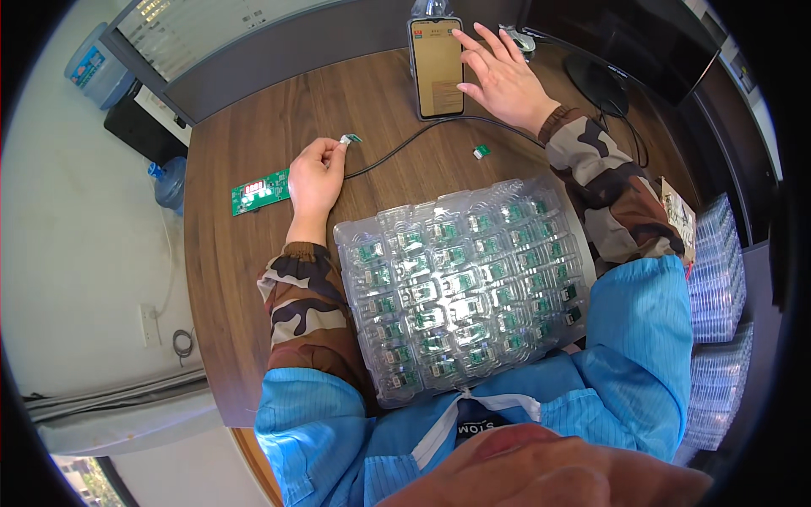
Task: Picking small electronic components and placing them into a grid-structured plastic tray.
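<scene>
My left hand (316, 176) pinches a small green circuit board with a white connector (351, 139) between thumb and fingertips, above the desk. Beside its wrist lies a larger green circuit board (260, 193) with a lit red digit display. My right hand (505, 83) is raised with fingers spread at the right edge of an upright smartphone (438, 72); whether a fingertip touches the screen I cannot tell. Between my forearms, a clear plastic blister tray (397, 221) carries many small green boards in its pockets. One more small board (481, 152) lies loose beyond the tray.
A black cable (405, 142) curves across the wooden desk (228, 296). At the back right stands a monitor (625, 42). Stacks of clear trays (716, 279) rise beside my right arm. A grey partition (245, 55) borders the desk's far side; water bottles (100, 74) stand at left.
</scene>
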The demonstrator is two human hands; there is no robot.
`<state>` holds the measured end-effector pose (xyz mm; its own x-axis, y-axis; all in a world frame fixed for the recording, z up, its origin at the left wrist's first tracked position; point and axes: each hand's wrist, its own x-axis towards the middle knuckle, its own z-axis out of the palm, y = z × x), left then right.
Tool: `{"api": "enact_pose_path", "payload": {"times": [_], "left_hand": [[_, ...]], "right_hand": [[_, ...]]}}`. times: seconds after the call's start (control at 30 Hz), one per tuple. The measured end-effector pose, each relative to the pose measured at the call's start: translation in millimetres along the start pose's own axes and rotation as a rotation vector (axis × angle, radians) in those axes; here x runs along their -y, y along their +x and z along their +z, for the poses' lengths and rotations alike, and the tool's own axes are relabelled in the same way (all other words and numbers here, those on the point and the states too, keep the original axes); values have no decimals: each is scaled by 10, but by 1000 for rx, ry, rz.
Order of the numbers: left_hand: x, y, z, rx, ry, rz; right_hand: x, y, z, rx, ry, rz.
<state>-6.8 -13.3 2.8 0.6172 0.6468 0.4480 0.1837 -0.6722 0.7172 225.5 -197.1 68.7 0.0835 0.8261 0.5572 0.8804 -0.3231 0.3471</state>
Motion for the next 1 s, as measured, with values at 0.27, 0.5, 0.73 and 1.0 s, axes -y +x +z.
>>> {"api": "enact_pose_path", "payload": {"times": [0.27, 0.5, 0.73, 1.0], "left_hand": [[46, -4, -72, -4, 22, -26], [-34, 20, -108, 29, 60, 44], [9, 41, -38, 95, 16, 100], [-13, 72, -72, 151, 17, 101]], "right_hand": [[139, -135, -315, 585, 697, -123], [111, -395, -76, 585, 711, -169], [55, -399, -322, 398, 505, -131], [-56, -1217, -1597, 71, 802, 99]]}}
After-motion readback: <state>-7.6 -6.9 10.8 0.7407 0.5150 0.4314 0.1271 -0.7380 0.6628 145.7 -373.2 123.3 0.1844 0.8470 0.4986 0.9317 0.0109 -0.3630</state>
